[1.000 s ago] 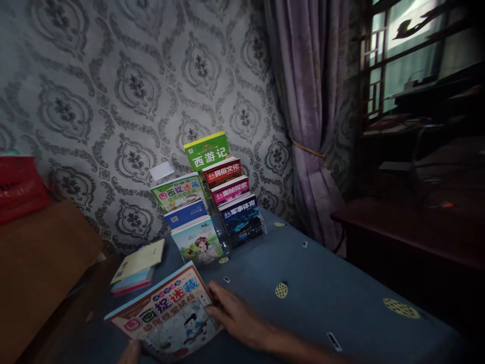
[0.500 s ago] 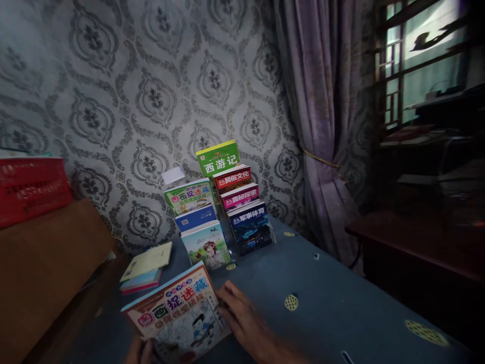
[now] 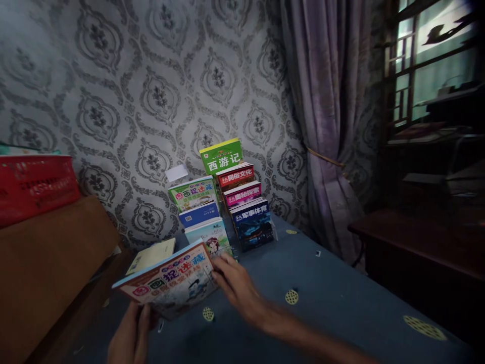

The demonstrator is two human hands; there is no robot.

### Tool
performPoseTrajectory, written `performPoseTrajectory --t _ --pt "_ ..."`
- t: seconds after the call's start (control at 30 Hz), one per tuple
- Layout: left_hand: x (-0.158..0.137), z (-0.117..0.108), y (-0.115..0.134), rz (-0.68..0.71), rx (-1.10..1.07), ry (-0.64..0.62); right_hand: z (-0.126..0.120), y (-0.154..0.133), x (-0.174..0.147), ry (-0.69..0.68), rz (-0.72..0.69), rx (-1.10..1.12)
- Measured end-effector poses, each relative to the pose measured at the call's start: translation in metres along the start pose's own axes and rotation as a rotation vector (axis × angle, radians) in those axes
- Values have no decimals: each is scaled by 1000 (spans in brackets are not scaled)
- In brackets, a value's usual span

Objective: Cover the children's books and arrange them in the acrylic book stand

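Observation:
A thin picture book with a brown-and-white cover is held tilted above the table, its front facing me. My left hand grips its lower left edge, fingers closed. At its right edge my right hand pinches the cover. Just behind it stands a pale blue-green book with a drawn figure, partly covered by the held book. Behind that are a blue book and a green picture book. To the right a second row holds a dark blue book, a pink one and a red one.
A green book with a yellow top rises at the back. Left lies a pale yellow book. A cardboard box carries a red package. The blue tablecloth stretches right, toward a dark wooden table and purple curtain.
Both hands have raised the picture book and moved it forward and slightly left. It now covers more of the front standing book and the low pile at left.

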State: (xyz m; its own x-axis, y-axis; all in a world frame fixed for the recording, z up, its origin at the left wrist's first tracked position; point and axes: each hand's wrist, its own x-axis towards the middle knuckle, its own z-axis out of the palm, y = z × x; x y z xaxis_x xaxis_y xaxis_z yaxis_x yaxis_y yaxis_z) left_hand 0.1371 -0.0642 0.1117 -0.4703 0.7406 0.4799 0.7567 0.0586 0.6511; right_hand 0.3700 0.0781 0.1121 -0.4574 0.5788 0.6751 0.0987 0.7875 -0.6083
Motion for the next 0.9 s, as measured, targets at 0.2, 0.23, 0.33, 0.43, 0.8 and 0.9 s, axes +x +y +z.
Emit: performPoseTrajectory --t 0.2,0.23,0.33,0.43,0.8,0.9 --pt "27 -11 42 174 84 135 -21 -13 33 57 -108 -29" --pt "32 -12 52 207 90 165 -27 -17 40 68 -130 -33" --pt "49 -17 81 295 107 236 -46 -29 63 147 -226 -76" --pt "71 -22 107 378 128 321 -66 -37 91 237 -325 -129" --pt "152 0 150 557 68 407 -109 -9 163 329 -412 -222" --pt "168 13 148 556 39 322 -110 9 172 311 -360 -244"
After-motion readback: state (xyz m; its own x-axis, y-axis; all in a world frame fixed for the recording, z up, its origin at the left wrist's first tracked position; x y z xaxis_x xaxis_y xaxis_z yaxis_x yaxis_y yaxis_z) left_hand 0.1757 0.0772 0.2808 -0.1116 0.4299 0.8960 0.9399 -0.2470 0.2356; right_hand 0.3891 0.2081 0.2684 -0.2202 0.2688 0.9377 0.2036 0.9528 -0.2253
